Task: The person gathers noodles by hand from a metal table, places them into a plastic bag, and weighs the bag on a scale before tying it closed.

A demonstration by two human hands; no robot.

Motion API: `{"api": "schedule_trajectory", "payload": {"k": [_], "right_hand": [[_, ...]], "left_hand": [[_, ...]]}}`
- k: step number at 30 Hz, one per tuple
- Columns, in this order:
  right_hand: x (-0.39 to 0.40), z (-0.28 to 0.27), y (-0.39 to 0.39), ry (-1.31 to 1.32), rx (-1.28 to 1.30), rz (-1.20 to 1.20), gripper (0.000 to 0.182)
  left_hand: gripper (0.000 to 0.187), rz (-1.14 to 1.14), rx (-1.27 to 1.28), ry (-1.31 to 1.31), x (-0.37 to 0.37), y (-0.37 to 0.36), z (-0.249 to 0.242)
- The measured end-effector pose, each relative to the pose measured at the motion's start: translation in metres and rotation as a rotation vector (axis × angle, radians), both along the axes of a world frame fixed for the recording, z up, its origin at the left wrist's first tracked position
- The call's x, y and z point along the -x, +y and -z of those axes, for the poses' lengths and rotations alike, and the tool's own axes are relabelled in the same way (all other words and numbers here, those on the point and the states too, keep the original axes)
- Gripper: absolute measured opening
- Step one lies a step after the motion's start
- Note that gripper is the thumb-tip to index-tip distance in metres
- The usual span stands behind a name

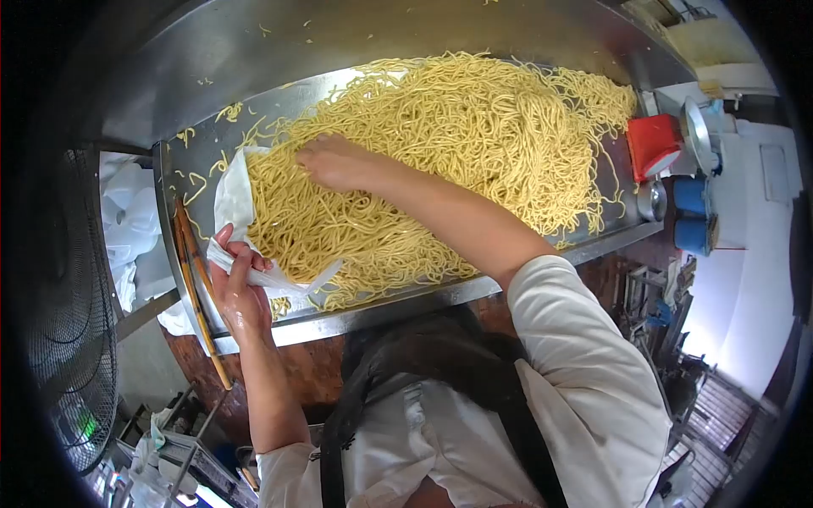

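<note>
A big heap of yellow noodles point(500, 135) covers most of a metal tray table point(461, 292). My left hand point(240, 286) grips the near edge of a white plastic bag point(233, 196) at the tray's left end. The bag lies with its mouth spread against the noodles, and some of them rest inside it. My right hand point(333, 162) reaches across the heap, palm down, its fingers curled into the noodles just right of the bag. The fingertips are hidden among the strands.
Two long wooden sticks point(196, 284) lie along the tray's left edge, beside a fan guard point(72, 313). White plastic bags point(131, 212) hang beyond that edge. A red container point(652, 146) and a metal bowl point(651, 201) stand at the right end, near blue containers point(693, 216).
</note>
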State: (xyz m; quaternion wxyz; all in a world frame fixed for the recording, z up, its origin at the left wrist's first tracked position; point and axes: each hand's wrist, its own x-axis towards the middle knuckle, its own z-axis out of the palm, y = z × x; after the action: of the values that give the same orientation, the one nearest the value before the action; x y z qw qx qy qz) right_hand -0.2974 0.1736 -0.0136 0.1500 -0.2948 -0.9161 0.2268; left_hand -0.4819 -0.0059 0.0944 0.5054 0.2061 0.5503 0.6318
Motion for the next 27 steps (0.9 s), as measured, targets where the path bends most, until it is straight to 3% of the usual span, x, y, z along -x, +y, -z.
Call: {"api": "schedule_trajectory", "payload": {"k": [6, 8, 12, 14, 16, 18, 21, 23, 27], "right_hand": [[-0.001, -0.008, 0.006, -0.103, 0.111, -0.04, 0.019], [-0.012, 0.017, 0.021, 0.025, -0.037, -0.252, 0.02], [-0.057, -0.103, 0.006, -0.024, 0.673, 0.273, 0.02], [-0.095, -0.126, 0.014, 0.181, 0.759, 0.317, 0.026], [-0.145, -0.155, 0.027, 0.35, 0.795, 0.426, 0.035], [-0.196, -0.174, 0.04, 0.543, 0.586, 0.632, 0.03], [-0.297, -0.217, 0.08, 0.791, 0.744, 0.46, 0.021], [-0.346, -0.236, 0.096, 0.821, 0.534, 0.63, 0.02], [-0.478, -0.214, 0.157, 0.998, 0.386, 1.168, 0.018]], "left_hand": [[0.041, 0.04, -0.011, 0.006, -0.01, 0.007, -0.005], [0.04, 0.024, -0.004, -0.002, -0.007, 0.007, -0.001], [0.037, 0.003, 0.014, 0.029, -0.004, 0.007, -0.002], [0.035, 0.01, 0.004, 0.033, -0.004, 0.006, -0.002], [0.035, 0.014, -0.002, 0.023, -0.005, 0.005, -0.002], [0.035, 0.015, -0.001, 0.032, -0.004, 0.005, 0.0], [0.035, 0.013, -0.006, 0.039, -0.003, 0.005, -0.001], [0.036, 0.011, -0.004, 0.039, -0.003, 0.005, -0.002], [0.037, -0.001, 0.021, 0.052, -0.001, 0.004, -0.003]]}}
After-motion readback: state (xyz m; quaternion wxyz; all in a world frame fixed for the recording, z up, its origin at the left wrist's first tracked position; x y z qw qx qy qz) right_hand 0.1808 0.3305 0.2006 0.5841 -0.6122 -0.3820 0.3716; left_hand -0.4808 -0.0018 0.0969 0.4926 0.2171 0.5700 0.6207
